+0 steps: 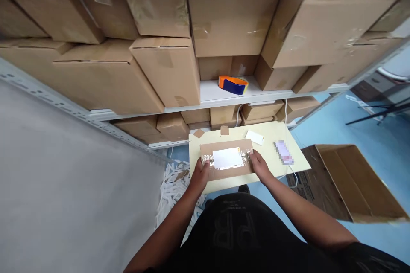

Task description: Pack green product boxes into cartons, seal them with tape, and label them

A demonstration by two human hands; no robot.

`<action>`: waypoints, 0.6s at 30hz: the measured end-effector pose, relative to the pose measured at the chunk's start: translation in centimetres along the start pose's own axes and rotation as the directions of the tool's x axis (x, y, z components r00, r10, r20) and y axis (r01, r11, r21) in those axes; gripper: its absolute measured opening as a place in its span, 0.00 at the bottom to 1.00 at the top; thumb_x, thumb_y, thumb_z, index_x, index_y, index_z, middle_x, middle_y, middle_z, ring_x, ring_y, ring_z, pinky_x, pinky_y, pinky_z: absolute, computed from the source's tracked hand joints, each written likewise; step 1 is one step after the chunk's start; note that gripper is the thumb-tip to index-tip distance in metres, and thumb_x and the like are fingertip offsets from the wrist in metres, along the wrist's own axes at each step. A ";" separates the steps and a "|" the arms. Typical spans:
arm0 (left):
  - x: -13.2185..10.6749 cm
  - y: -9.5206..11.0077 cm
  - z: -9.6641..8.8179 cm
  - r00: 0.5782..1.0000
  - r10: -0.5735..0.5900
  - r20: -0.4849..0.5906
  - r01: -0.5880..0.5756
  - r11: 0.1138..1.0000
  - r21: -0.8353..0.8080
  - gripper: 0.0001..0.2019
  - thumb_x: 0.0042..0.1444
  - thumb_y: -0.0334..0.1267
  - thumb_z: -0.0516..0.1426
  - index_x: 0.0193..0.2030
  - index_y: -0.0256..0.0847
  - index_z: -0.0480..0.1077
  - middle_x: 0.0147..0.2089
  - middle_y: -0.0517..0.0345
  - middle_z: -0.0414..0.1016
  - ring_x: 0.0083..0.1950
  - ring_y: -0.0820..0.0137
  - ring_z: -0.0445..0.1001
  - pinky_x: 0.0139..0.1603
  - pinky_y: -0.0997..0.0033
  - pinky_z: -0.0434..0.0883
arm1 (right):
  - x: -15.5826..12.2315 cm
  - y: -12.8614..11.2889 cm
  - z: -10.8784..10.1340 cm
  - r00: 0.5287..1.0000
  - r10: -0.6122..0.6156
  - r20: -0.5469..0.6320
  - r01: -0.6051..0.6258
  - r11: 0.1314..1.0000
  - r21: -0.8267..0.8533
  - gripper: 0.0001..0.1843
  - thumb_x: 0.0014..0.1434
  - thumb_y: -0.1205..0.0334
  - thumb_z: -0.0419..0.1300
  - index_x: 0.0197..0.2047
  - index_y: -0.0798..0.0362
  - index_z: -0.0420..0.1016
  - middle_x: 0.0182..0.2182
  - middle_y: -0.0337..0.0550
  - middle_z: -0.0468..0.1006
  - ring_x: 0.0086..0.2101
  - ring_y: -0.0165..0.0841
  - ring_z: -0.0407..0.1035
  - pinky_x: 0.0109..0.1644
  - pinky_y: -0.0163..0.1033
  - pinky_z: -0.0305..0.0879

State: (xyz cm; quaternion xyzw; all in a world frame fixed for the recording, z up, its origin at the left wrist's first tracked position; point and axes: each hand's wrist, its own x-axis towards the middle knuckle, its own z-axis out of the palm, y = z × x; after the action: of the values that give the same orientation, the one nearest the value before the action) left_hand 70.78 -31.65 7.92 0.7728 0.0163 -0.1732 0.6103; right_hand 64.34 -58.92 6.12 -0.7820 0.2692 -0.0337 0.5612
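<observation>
Between my two hands is a flat brown cardboard box [221, 175], held above the pale yellow table. A white label [228, 158] lies on its top face, and shiny clear tape runs across the box to both ends. My left hand [201, 171] is closed on the left end, its thumb on top. Closed round the right end is my right hand [259, 165], also with its thumb over the top. The fingers beneath the box are hidden.
On the pale yellow table [275, 133] lie a white stack of labels [254, 137] and a blurred-out phone-like object [283, 152] with a cable. Shelves of cardboard boxes [233, 21] rise behind; an orange-and-blue tape roll [233, 85] sits there. White strips [173, 187] and an open carton [352, 183] are on the floor.
</observation>
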 end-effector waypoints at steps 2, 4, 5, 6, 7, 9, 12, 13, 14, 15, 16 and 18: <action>0.3 1.5 -0.2 0.998 0.015 0.055 -0.015 1.000 -0.004 0.24 0.70 0.52 0.50 0.68 0.46 0.67 0.65 0.51 0.75 0.67 0.56 0.72 0.68 0.55 0.67 | -0.8 -1.0 -1.0 0.998 0.017 -0.060 -0.016 1.000 0.012 0.32 0.66 0.33 0.51 0.59 0.45 0.77 0.58 0.46 0.79 0.60 0.48 0.69 0.66 0.53 0.62; 0.8 2.8 0.1 0.995 0.016 0.095 -0.017 1.000 0.005 0.24 0.69 0.53 0.51 0.67 0.48 0.67 0.66 0.53 0.74 0.68 0.57 0.71 0.69 0.56 0.66 | -1.7 -1.8 -2.2 0.994 0.013 -0.112 -0.010 1.000 0.021 0.32 0.65 0.33 0.52 0.60 0.45 0.77 0.59 0.46 0.78 0.60 0.48 0.69 0.67 0.52 0.62; 1.0 3.4 0.4 0.994 0.019 0.110 -0.020 1.000 0.012 0.24 0.69 0.53 0.52 0.67 0.49 0.67 0.67 0.54 0.74 0.69 0.57 0.70 0.70 0.56 0.65 | -2.1 -2.1 -2.8 0.991 0.005 -0.136 -0.002 1.000 0.022 0.32 0.65 0.33 0.52 0.60 0.45 0.77 0.59 0.46 0.78 0.60 0.48 0.69 0.67 0.52 0.62; 1.1 4.0 1.0 0.992 0.023 0.124 -0.025 0.999 0.020 0.24 0.68 0.53 0.52 0.67 0.49 0.67 0.67 0.54 0.74 0.69 0.57 0.70 0.70 0.56 0.65 | -2.5 -2.2 -3.6 0.987 -0.003 -0.161 0.007 1.000 0.023 0.32 0.65 0.33 0.52 0.61 0.44 0.77 0.60 0.46 0.78 0.60 0.48 0.69 0.67 0.52 0.61; 1.2 4.5 1.6 0.990 0.030 0.136 -0.033 0.999 0.026 0.24 0.68 0.54 0.53 0.67 0.50 0.67 0.67 0.54 0.74 0.69 0.57 0.69 0.71 0.55 0.64 | -2.9 -2.3 -4.4 0.983 -0.010 -0.185 0.014 1.000 0.024 0.32 0.65 0.33 0.52 0.61 0.44 0.76 0.60 0.46 0.77 0.61 0.48 0.68 0.67 0.52 0.61; 1.1 5.5 3.3 0.984 0.050 0.169 -0.057 0.998 0.036 0.24 0.68 0.54 0.52 0.67 0.49 0.67 0.67 0.54 0.74 0.69 0.57 0.69 0.71 0.55 0.64 | -3.5 -2.1 -6.3 0.973 -0.018 -0.231 0.026 0.999 0.029 0.33 0.66 0.33 0.52 0.62 0.44 0.76 0.61 0.46 0.77 0.61 0.47 0.68 0.67 0.52 0.61; 0.4 7.0 6.8 0.970 0.082 0.228 -0.097 0.994 0.054 0.24 0.69 0.55 0.52 0.66 0.50 0.68 0.67 0.54 0.74 0.69 0.56 0.70 0.70 0.55 0.65 | -3.9 -1.1 -10.0 0.958 -0.029 -0.286 0.043 0.998 0.044 0.34 0.66 0.32 0.50 0.63 0.45 0.75 0.62 0.46 0.76 0.62 0.47 0.67 0.67 0.52 0.61; 0.1 7.5 8.2 0.964 0.091 0.248 -0.110 0.992 0.062 0.24 0.69 0.55 0.52 0.66 0.50 0.68 0.67 0.54 0.74 0.69 0.56 0.70 0.70 0.55 0.65 | -4.0 -0.7 -11.5 0.952 -0.038 -0.303 0.056 0.997 0.052 0.34 0.66 0.32 0.50 0.62 0.45 0.76 0.62 0.46 0.76 0.62 0.48 0.66 0.67 0.52 0.60; -0.2 8.1 9.7 0.959 0.099 0.264 -0.122 0.990 0.072 0.24 0.69 0.55 0.52 0.66 0.51 0.68 0.67 0.55 0.74 0.69 0.56 0.69 0.70 0.55 0.65 | -4.0 -0.2 -13.1 0.946 -0.047 -0.320 0.071 0.996 0.063 0.34 0.66 0.32 0.50 0.62 0.46 0.76 0.61 0.47 0.76 0.62 0.48 0.66 0.68 0.52 0.60; -0.5 8.7 11.3 0.955 0.111 0.275 -0.139 0.987 0.084 0.24 0.69 0.56 0.52 0.67 0.51 0.68 0.68 0.55 0.73 0.70 0.55 0.69 0.70 0.55 0.65 | -4.0 0.4 -14.8 0.940 -0.056 -0.337 0.086 0.994 0.074 0.34 0.66 0.32 0.50 0.62 0.46 0.76 0.61 0.47 0.77 0.62 0.48 0.67 0.68 0.52 0.59; -0.8 9.3 13.1 0.951 0.126 0.282 -0.158 0.983 0.095 0.25 0.69 0.56 0.52 0.67 0.51 0.67 0.68 0.55 0.73 0.71 0.55 0.68 0.71 0.55 0.65 | -4.0 1.0 -16.6 0.933 -0.063 -0.355 0.100 0.991 0.085 0.34 0.67 0.32 0.50 0.61 0.47 0.77 0.61 0.48 0.77 0.61 0.47 0.67 0.68 0.52 0.60; -1.4 10.5 17.0 0.944 0.162 0.289 -0.200 0.974 0.108 0.26 0.69 0.57 0.51 0.68 0.50 0.66 0.69 0.55 0.71 0.72 0.55 0.66 0.72 0.55 0.63 | -4.0 2.4 -20.3 0.918 -0.071 -0.389 0.118 0.988 0.099 0.34 0.67 0.33 0.50 0.61 0.47 0.77 0.60 0.48 0.78 0.60 0.47 0.68 0.67 0.51 0.61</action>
State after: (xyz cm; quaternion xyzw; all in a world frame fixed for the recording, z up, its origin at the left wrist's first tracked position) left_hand 67.75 -50.15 14.86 0.7787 -0.1526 -0.2239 0.5659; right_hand 52.79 -75.10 12.44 -0.7369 0.3334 -0.2296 0.5414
